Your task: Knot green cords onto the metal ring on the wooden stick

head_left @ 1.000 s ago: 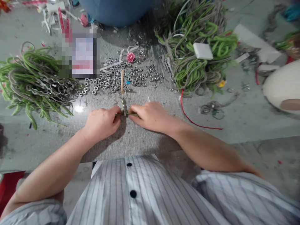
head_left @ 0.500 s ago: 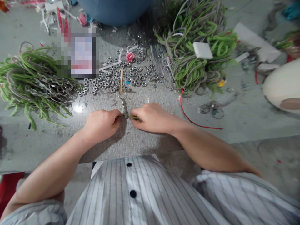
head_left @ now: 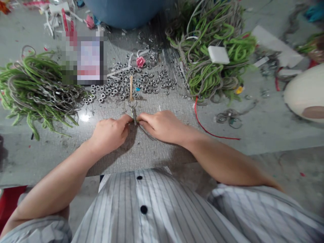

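Between my hands lies a short strand of hex nuts [head_left: 134, 114] strung on cord, joined at its top to a metal ring [head_left: 132, 103]. A wooden stick [head_left: 131, 87] stands at that ring. My left hand [head_left: 111, 132] is closed in a pinch at the left side of the strand, on a cord mostly hidden by the fingers. From the other side, my right hand [head_left: 160, 125] pinches cord close against the nuts. A thin grey cord [head_left: 148, 134] trails below its fingers.
Loose nuts [head_left: 149, 81] are scattered beyond my hands, beside a pink rose [head_left: 140, 61] and a blurred-out screen [head_left: 88, 60]. Green and grey cords lie in a left bundle [head_left: 35, 84] and a right heap [head_left: 212, 74]. A blue tub [head_left: 126, 11] stands behind; a red cord [head_left: 202, 126] lies right.
My right hand first drew slightly right, then came back in against the nuts. My left fingertips have moved slightly closer to the strand. A grey cord now shows below my right fingers.
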